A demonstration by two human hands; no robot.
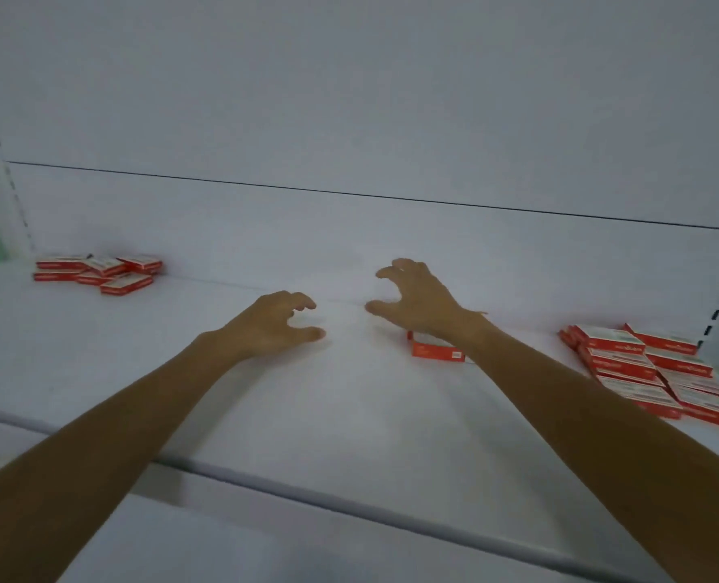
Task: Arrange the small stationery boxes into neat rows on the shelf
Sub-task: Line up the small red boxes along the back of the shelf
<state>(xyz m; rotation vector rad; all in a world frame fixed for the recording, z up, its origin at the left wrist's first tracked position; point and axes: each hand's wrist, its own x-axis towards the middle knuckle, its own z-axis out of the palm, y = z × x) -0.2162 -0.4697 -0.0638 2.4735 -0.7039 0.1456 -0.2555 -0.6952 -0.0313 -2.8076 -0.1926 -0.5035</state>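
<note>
Boxes (435,351) — probably light, stiff card, apt to slide — loose on shelf (349,414), one just under right hand (412,300), left pile (126,284) and right pile (652,372) at the ends; best pinched across long edges; right hand and left hand (271,326) empty, fingers half-curled

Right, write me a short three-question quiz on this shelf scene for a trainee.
1. True or false: the left hand holds a small red-and-white cardboard box.
2. The lone flat red cardboard box on the white shelf lies: A) at the shelf's left end, B) partly under the wrist of the right hand, C) stood upright against the back wall.
3. Fill in: the bigger heap of red-and-white boxes sits at the shelf's ____ end; the smaller cluster sits opposite.

Key: 1 false; 2 B; 3 right.
</note>
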